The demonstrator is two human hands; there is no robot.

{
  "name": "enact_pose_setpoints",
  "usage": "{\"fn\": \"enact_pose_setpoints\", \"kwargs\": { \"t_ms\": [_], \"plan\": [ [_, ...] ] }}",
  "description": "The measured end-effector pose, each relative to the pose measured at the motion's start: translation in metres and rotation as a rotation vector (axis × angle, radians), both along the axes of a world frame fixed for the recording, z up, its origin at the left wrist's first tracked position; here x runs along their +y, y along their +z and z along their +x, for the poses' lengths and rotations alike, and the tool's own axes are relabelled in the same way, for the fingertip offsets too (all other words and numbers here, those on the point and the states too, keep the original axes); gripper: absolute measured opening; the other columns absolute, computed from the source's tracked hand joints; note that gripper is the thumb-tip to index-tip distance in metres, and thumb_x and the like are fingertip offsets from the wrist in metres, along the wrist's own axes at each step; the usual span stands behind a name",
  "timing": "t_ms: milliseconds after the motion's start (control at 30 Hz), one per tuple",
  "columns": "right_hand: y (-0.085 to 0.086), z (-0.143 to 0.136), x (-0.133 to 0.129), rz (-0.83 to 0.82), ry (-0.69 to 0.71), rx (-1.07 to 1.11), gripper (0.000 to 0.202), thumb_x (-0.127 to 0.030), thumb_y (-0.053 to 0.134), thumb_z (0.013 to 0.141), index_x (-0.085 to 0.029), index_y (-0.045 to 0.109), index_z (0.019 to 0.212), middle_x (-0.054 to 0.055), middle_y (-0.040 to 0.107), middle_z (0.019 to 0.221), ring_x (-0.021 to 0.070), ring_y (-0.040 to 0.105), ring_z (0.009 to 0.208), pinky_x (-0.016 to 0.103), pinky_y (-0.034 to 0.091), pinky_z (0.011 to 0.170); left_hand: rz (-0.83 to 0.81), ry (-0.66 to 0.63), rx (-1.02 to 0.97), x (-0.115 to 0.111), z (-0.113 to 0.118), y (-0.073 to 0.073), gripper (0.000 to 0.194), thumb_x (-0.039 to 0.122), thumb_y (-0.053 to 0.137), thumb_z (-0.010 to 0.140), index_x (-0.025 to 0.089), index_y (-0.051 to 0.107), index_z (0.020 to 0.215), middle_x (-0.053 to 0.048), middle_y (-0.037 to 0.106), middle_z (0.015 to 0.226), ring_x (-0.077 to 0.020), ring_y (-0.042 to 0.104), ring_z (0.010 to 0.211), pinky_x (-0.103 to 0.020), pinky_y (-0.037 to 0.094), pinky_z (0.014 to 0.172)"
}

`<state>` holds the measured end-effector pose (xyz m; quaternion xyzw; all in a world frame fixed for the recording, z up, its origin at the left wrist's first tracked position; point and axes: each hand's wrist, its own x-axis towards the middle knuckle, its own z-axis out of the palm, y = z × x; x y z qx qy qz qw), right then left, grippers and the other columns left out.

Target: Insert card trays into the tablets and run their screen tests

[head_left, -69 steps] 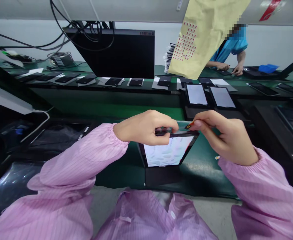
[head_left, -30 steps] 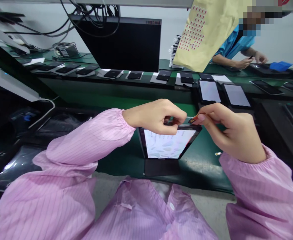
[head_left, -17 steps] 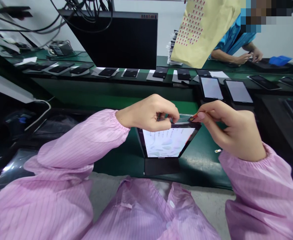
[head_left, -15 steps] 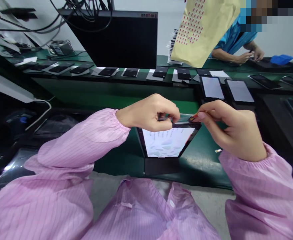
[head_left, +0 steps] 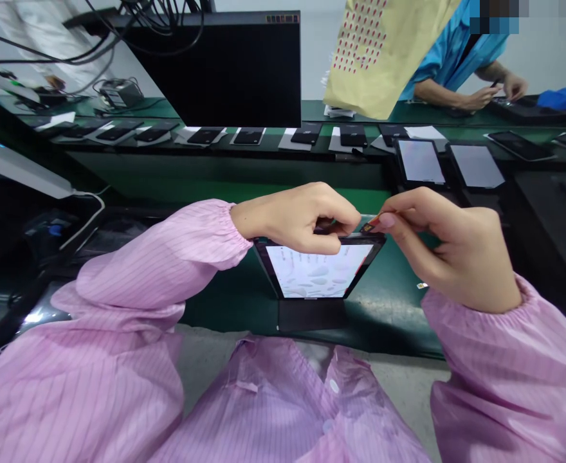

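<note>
A lit tablet (head_left: 319,270) stands tilted on the green bench, its lower edge by a flat black piece (head_left: 309,315). My left hand (head_left: 307,218) is closed around the tablet's top edge, fingers curled over it. Pinched between the thumb and forefinger of my right hand (head_left: 449,247) is a small dark and orange-red memory card (head_left: 370,225). That card is at the top edge near the tablet's right corner, close to my left fingertips; whether it touches a slot I cannot tell. A tiny white SIM card (head_left: 422,285) lies on the bench beside my right wrist.
A black monitor (head_left: 225,71) and a hanging yellow sheet (head_left: 384,58) are at the back. Several dark devices on white papers line the shelf (head_left: 162,151). Two pale-screened tablets (head_left: 420,161) lie behind my right hand. A co-worker in blue (head_left: 449,64) works across the bench.
My left hand has moved slightly right along the tablet's top edge, bringing its fingers nearer the memory card. My right hand keeps its pinch. The camera view has shifted a little.
</note>
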<state>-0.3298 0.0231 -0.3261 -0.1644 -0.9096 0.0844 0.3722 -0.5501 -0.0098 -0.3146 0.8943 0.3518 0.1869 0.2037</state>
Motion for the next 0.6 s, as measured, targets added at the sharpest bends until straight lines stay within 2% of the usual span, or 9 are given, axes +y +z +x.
{"fn": "enact_pose_setpoints", "kwargs": {
  "t_ms": [167,267,367,500,600],
  "plan": [
    [-0.001,0.002,0.0,-0.022,-0.018,-0.007,0.005,-0.019,0.056,0.092,-0.019,0.056,0.087,-0.002,0.065,0.066,0.0064,0.058,0.051,0.017,0.039,0.047,0.007,0.003,-0.055,-0.001,-0.004,-0.001,0.017,0.012,0.045,0.065,0.02,0.036,0.053,0.003,0.039,0.057,-0.0099,0.034,0.055,-0.027,0.032,0.054],
    [0.0,0.001,-0.001,-0.046,-0.02,-0.014,0.007,-0.022,0.054,0.093,-0.019,0.057,0.088,-0.001,0.068,0.07,0.0089,0.062,0.054,0.019,0.041,0.047,0.007,0.079,-0.108,-0.011,-0.011,0.001,0.015,0.013,0.049,0.07,0.019,0.046,0.057,0.003,0.048,0.06,-0.0082,0.042,0.055,-0.023,0.036,0.053],
    [0.002,-0.007,-0.001,-0.045,0.017,-0.027,0.008,-0.024,0.053,0.093,-0.021,0.057,0.088,-0.001,0.069,0.073,0.0107,0.064,0.057,0.02,0.042,0.048,0.017,0.227,-0.149,-0.028,-0.019,0.001,0.011,0.02,0.058,0.079,0.018,0.057,0.069,0.001,0.06,0.069,-0.0074,0.052,0.059,-0.018,0.041,0.052],
    [0.005,-0.028,-0.001,0.003,0.103,-0.092,0.008,-0.023,0.052,0.093,-0.021,0.057,0.086,-0.003,0.065,0.066,0.009,0.059,0.052,0.02,0.04,0.048,0.121,0.462,-0.394,-0.049,-0.02,-0.014,0.016,0.027,0.066,0.082,0.017,0.059,0.072,-0.001,0.062,0.073,-0.0073,0.057,0.059,-0.015,0.043,0.048],
    [0.005,-0.041,-0.002,0.013,0.132,-0.161,0.011,-0.025,0.05,0.094,-0.022,0.055,0.085,-0.003,0.064,0.066,0.0099,0.059,0.055,0.021,0.038,0.049,0.158,0.546,-0.614,-0.056,-0.015,-0.031,0.022,0.027,0.069,0.081,0.016,0.053,0.069,0.001,0.06,0.07,-0.0071,0.057,0.058,-0.016,0.045,0.048]
  ]
}}
